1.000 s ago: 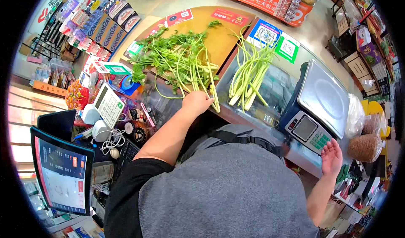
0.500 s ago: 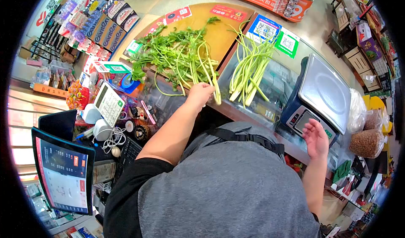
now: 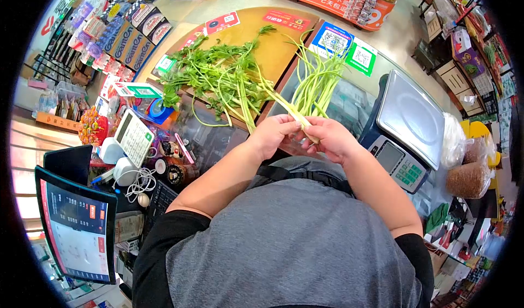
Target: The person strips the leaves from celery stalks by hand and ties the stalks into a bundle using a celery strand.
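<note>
A pale green celery stalk (image 3: pixel 286 105) is pinched at its cut end between both hands, in front of my belly. My left hand (image 3: pixel 272 135) closes its fingertips on it from the left. On the other side, my right hand (image 3: pixel 332 137) grips the very end, with its fingers curled. The stalk's upper part slants toward a leafy celery pile (image 3: pixel 215 70) on the round wooden board (image 3: pixel 278 51). Behind my right hand, a bunch of bare celery stalks (image 3: pixel 316 87) lies on the glass counter (image 3: pixel 349 98), its lower ends partly hidden by my hands.
A weighing scale (image 3: pixel 412 122) stands to the right, with plastic bags of brown grains (image 3: pixel 469 182) beyond it. On the left are a calculator (image 3: pixel 135 137), a tangled white cable (image 3: pixel 143 181) and a monitor (image 3: pixel 76 226). QR-code cards (image 3: pixel 333 39) lie at the counter's far side.
My right hand has come from beside the scale to the celery stalk. My left hand has drawn that stalk off the pile, toward me and to the right.
</note>
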The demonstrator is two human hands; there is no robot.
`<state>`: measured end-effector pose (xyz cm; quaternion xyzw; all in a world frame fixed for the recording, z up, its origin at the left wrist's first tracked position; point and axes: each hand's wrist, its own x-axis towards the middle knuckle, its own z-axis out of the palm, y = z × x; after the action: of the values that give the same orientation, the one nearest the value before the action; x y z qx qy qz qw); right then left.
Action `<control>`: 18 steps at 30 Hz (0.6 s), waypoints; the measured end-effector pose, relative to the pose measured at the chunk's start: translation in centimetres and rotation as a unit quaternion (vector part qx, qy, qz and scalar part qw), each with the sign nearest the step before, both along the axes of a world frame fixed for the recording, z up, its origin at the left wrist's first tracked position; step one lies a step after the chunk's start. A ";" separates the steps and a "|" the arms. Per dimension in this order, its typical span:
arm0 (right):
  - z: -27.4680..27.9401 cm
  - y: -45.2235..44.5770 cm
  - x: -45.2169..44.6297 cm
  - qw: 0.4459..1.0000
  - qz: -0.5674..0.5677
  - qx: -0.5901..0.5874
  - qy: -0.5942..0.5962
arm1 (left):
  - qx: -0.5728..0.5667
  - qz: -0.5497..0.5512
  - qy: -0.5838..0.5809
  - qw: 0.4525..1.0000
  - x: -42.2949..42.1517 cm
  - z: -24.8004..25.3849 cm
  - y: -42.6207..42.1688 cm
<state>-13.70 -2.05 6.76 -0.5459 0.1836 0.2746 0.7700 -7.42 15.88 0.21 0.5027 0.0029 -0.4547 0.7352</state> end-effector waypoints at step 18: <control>-0.3 -2.1 -0.2 0.996 -0.081 0.006 -0.037 | 0.512 0.007 -0.558 0.654 11.3 -1.9 5.2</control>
<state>-13.89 -4.13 6.47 -0.5340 0.1970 0.1919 0.7995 3.88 21.09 -1.74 0.9583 -0.1720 -0.0104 0.2279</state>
